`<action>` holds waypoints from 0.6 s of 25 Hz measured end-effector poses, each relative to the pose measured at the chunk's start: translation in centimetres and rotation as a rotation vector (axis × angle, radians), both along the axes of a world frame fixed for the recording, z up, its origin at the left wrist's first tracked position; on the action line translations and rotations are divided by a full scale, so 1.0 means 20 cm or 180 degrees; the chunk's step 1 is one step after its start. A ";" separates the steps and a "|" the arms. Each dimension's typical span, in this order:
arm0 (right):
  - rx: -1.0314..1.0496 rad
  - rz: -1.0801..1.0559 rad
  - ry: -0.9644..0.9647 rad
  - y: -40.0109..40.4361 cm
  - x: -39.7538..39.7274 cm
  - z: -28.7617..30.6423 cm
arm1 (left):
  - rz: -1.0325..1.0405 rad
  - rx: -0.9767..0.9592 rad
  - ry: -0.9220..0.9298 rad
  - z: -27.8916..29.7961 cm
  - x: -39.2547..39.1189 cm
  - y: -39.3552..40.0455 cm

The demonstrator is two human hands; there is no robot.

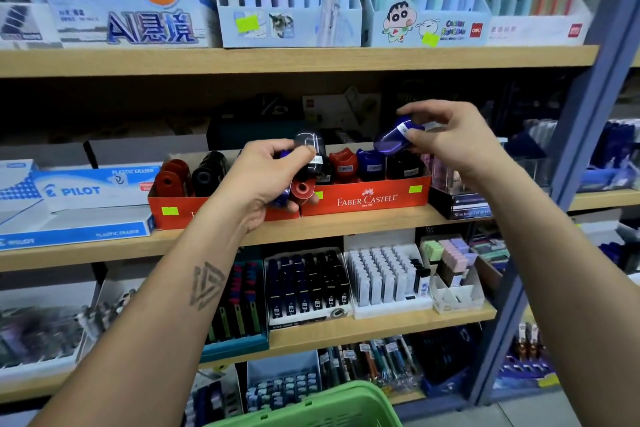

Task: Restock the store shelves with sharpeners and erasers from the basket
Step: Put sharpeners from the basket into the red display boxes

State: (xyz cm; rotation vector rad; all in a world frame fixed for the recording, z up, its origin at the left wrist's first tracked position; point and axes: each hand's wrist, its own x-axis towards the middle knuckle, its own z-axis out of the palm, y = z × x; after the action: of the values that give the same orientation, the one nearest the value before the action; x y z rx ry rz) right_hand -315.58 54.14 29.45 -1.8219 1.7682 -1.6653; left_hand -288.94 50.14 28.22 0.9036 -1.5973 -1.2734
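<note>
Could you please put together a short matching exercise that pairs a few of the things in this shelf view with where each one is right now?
Things:
1. blue sharpener
2. black sharpener
3. Pilot eraser box
4. green basket

Places:
A. at the bottom edge of the view, below the arms
B. pinched in the right hand, above the Faber-Castell tray
C. on the middle shelf, left of the red trays
D. held in the left hand together with other sharpeners

Pairs: 1-B, 2-D, 3-C, 4-A
</note>
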 end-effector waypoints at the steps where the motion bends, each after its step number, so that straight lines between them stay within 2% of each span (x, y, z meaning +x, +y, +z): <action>1: 0.0097 -0.0090 0.0184 -0.01 0.00 0.00 | 0.0000 -0.0004 -0.0011 0.00 0.00 0.00; 8: 0.0679 -0.0482 0.1247 -0.05 0.11 -0.02 | -0.0081 -0.0005 -0.0068 -0.01 -0.01 -0.02; 15: 0.0863 -0.0480 0.1429 -0.02 0.14 -0.02 | -0.0115 0.0007 -0.0111 -0.02 0.00 -0.02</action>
State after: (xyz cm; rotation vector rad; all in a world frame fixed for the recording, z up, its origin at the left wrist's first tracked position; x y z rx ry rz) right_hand -312.80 53.79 29.12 -2.0878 2.2218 -1.0331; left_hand -288.88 49.80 27.91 0.9066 -1.6463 -1.2910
